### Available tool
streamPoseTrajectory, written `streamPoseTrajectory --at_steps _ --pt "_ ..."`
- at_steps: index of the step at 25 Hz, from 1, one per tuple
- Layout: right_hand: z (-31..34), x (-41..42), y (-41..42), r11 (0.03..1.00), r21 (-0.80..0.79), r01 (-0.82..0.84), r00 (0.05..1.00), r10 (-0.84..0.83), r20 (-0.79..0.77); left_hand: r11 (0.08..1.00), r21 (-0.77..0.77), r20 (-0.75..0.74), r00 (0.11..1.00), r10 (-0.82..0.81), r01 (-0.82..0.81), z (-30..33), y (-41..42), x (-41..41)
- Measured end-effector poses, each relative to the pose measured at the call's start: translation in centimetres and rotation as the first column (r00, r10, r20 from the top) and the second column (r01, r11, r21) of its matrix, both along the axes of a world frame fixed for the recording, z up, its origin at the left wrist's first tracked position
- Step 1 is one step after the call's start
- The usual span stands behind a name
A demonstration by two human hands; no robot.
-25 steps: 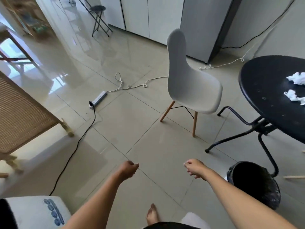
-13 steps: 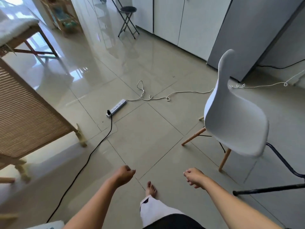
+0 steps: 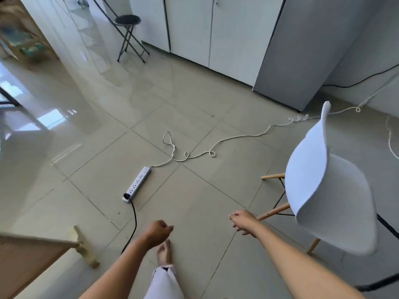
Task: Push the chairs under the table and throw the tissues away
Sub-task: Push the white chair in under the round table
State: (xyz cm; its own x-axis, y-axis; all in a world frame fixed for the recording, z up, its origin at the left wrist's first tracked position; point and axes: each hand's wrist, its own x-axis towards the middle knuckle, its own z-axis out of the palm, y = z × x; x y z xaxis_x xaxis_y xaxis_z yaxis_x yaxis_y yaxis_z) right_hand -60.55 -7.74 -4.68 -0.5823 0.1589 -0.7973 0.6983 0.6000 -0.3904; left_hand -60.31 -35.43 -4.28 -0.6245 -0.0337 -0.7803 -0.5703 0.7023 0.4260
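Item: white shell chair (image 3: 328,190), wooden legs, standing on the tiled floor (image 3: 194,201) at the right of the view. Its back rises toward the far side and its seat comes toward the viewer. It is seen from the side, so the shell's long axis runs roughly near-to-far.

Right hand (image 3: 243,220): empty, fingers loosely curled, not gripping anything. It hangs just left of the chair's near front leg (image 3: 274,211), apart from the shell. The chair lies to this hand's right and slightly ahead.

Left hand (image 3: 158,231): empty, fingers loosely closed. It sits farther left, well apart from the chair, above a bare foot (image 3: 165,252).

Nearer hand: the right, by a clear margin. Judgement: a reach to the right and upward onto the shell's edge or back falls to it.

Surface and tissues: not in view. Only a dark tubular strut (image 3: 387,226), possibly the surface's base, shows at the right edge behind the chair. The push direction therefore seems rightward.

Other floor items: white power strip (image 3: 138,183) with trailing cords, a folding stool (image 3: 127,20) far off, and a wooden frame (image 3: 32,253) at lower left.
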Motion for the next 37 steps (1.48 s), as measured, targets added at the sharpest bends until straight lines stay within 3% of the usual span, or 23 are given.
streamPoseTrajectory --at_steps 4,10,16,19,22,25,29,32,34,37 --pt "0.9 -6.1 -2.2 0.978 -0.016 0.206 0.978 -0.206 -0.017 0.958 -0.075 -0.021 0.96 -0.279 0.276 0.6 -2.3 -11.6" --pt "1.2 -13.7 -1.8 0.889 -0.037 0.456 0.889 -0.457 -0.015 0.763 -0.141 -0.067 0.763 -0.643 0.631 0.5 1.9 -26.8" --pt "-0.3 -19.9 3.9 0.734 -0.031 0.678 0.73 -0.678 -0.085 0.66 -0.086 -0.063 0.657 -0.751 0.746 -1.0 12.2 -37.2" --pt "0.6 -22.1 6.9 0.645 -0.049 0.762 0.638 -0.762 -0.107 0.559 -0.057 -0.049 0.557 -0.829 0.827 -0.6 17.7 -40.6" --pt "1.7 -23.0 9.1 0.51 -0.079 0.856 0.503 -0.859 -0.094 0.383 -0.062 -0.04 0.381 -0.924 0.922 0.0 23.3 -43.0" --pt "2.4 -23.0 10.2 0.322 -0.062 0.945 0.314 -0.942 -0.116 0.113 -0.084 -0.058 0.108 -0.992 0.99 0.4 29.8 -45.0" --pt "4.1 -23.9 10.1 0.028 -0.052 0.998 0.014 -0.966 -0.258 -0.207 -0.137 -0.217 -0.233 -0.948 0.969 2.3 36.8 -46.4" --pt "6.6 -25.9 9.1 -0.159 -0.056 0.986 -0.168 -0.903 -0.395 -0.322 -0.107 -0.482 -0.332 -0.811 0.941 4.6 40.5 -48.0" --pt "8.3 -26.6 8.3 -0.227 0.009 0.974 -0.188 -0.826 -0.531 -0.451 -0.112 -0.636 -0.412 -0.653 0.886 6.3 42.4 -48.2" --pt "10.7 -27.5 7.7 -0.356 0.064 0.932 -0.184 -0.621 -0.762 -0.561 -0.188 -0.814 -0.447 -0.371 0.806 9.0 45.0 -47.2"
